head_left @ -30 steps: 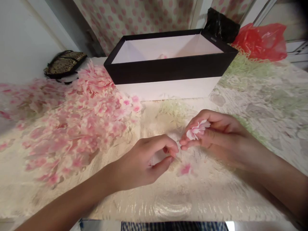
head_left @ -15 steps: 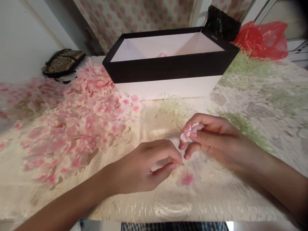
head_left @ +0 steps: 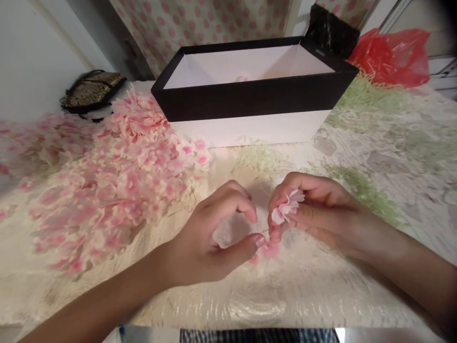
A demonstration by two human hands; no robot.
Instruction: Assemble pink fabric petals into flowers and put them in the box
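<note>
My right hand point(head_left: 317, 209) pinches a small pale pink artificial flower point(head_left: 288, 206) between thumb and fingers, its thin petals pointing up. Just to its left, my left hand point(head_left: 217, 233) is open, thumb and forefinger apart with a gap between them. A thin line, perhaps a stem or thread, runs from near the left thumb tip toward the right fingers. Blurred pink petals point(head_left: 270, 250) show below the fingertips; whether they lie on the table or hang above it I cannot tell.
A big heap of pink artificial petals point(head_left: 117, 186) spreads on the left. Behind my hands stands a black-and-white box point(head_left: 250, 102), with something pink inside. Green shredded filler point(head_left: 367, 190) lies to the right. Red point(head_left: 392, 57) and black plastic bags point(head_left: 332, 35) and a patterned pouch point(head_left: 93, 90) sit at the back.
The left thumb and forefinger, close together before, have parted, and the hand has drawn slightly back to the left. The flower in the right hand has tilted and moved slightly down.
</note>
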